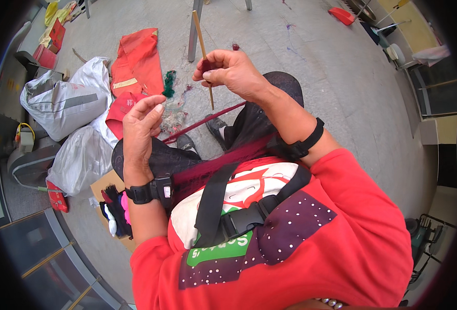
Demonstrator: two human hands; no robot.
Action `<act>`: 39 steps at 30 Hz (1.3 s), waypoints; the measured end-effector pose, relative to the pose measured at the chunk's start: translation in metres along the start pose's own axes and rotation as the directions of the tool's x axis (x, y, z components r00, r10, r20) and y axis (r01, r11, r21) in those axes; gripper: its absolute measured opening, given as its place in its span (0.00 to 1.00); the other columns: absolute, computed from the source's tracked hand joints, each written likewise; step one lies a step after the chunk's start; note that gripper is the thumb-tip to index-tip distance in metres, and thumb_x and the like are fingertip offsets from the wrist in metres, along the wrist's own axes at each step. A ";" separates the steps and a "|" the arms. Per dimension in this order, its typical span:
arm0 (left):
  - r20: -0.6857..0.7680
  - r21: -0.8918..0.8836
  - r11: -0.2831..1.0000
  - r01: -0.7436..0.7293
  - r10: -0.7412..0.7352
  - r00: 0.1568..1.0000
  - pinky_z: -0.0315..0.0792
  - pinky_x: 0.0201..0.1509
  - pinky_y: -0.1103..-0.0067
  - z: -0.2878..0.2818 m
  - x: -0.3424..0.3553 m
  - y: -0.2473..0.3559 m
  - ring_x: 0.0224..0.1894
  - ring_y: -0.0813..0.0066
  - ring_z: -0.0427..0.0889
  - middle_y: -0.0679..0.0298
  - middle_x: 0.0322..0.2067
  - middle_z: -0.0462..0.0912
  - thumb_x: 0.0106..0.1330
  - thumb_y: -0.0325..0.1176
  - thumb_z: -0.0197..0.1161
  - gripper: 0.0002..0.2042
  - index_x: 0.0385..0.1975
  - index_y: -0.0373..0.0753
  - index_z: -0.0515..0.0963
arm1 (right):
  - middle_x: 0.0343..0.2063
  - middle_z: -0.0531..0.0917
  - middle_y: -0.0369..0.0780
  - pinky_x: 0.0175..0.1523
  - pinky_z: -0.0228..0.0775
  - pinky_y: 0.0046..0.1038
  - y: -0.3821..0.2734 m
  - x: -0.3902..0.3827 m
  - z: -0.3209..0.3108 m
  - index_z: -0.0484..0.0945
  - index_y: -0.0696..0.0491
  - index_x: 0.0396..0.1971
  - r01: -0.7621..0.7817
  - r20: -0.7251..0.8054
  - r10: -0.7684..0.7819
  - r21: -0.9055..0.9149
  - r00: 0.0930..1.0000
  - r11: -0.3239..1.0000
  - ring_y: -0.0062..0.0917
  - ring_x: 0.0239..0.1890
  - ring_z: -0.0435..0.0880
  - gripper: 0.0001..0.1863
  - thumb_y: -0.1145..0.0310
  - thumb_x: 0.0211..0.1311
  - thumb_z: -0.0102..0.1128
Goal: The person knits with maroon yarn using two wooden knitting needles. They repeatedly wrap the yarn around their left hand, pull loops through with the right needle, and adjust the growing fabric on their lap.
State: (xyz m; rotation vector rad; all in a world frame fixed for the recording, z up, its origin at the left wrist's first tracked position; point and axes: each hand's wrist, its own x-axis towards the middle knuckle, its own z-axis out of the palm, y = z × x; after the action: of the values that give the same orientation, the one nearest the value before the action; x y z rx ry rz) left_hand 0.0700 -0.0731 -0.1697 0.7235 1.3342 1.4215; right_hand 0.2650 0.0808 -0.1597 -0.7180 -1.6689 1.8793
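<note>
Raised over my right knee, my right hand (234, 75) grips a thin wooden stick (199, 37) near its middle, the stick standing almost upright. Dark red yarn (206, 66) is wound round the stick at my fingers. My left hand (142, 124) is held up above my left knee, with thumb and fingertips pinched together. Any thread between those fingertips is too fine to make out. A loop of dark red yarn (228, 158) is stretched round both knees, its near side a loose, wide band across my lap and its far side a narrow strand (206, 121).
Beyond my left hand lie a dark green yarn clump (169, 83), tangled thread scraps (174, 118) and a red cloth (136, 62). White sacks (66, 103) and a clear plastic bag (81, 160) stand at left. Near my left elbow is a cardboard box (104, 182) with yarn. A metal leg (193, 44) stands ahead.
</note>
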 end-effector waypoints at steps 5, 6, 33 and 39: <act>0.095 -0.021 0.989 -0.149 0.150 0.984 0.57 0.23 0.91 0.038 0.016 0.008 0.25 0.91 0.67 0.67 0.37 0.78 0.57 0.25 0.64 0.17 0.47 0.30 0.74 | 0.30 0.81 0.38 0.36 0.72 0.20 -0.006 -0.010 0.017 0.79 0.61 0.36 -0.046 0.037 0.046 0.001 0.998 0.999 0.18 0.31 0.79 0.10 0.80 0.52 0.60; 0.124 -0.045 0.985 -0.166 0.170 0.978 0.58 0.24 0.91 0.043 0.019 0.008 0.26 0.91 0.68 0.66 0.39 0.79 0.57 0.25 0.64 0.18 0.48 0.31 0.74 | 0.29 0.81 0.38 0.35 0.72 0.20 -0.006 -0.011 0.018 0.79 0.62 0.36 -0.064 0.027 0.064 0.002 0.998 0.998 0.18 0.30 0.79 0.10 0.80 0.52 0.60; 0.292 -0.276 0.952 0.133 -0.049 0.955 0.56 0.21 0.89 0.039 0.026 -0.014 0.19 0.88 0.61 0.69 0.26 0.73 0.63 0.25 0.59 0.10 0.42 0.30 0.75 | 0.33 0.80 0.46 0.31 0.82 0.31 -0.011 -0.014 0.016 0.76 0.69 0.38 -0.167 0.027 0.165 0.193 0.986 0.967 0.29 0.33 0.81 0.12 0.80 0.53 0.57; 0.196 -0.242 0.952 0.188 -0.142 0.970 0.55 0.19 0.89 0.040 0.025 -0.025 0.18 0.88 0.62 0.71 0.24 0.71 0.61 0.26 0.61 0.06 0.36 0.32 0.74 | 0.33 0.78 0.46 0.34 0.82 0.31 -0.008 -0.008 0.010 0.73 0.70 0.37 -0.156 -0.066 0.183 0.293 0.981 0.943 0.31 0.35 0.82 0.10 0.82 0.55 0.56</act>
State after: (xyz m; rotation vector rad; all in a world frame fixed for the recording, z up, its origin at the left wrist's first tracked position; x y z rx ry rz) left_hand 0.1052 -0.0391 -0.1905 0.5359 1.0234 1.3324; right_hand 0.2642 0.0687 -0.1502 -0.8338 -1.2745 2.1165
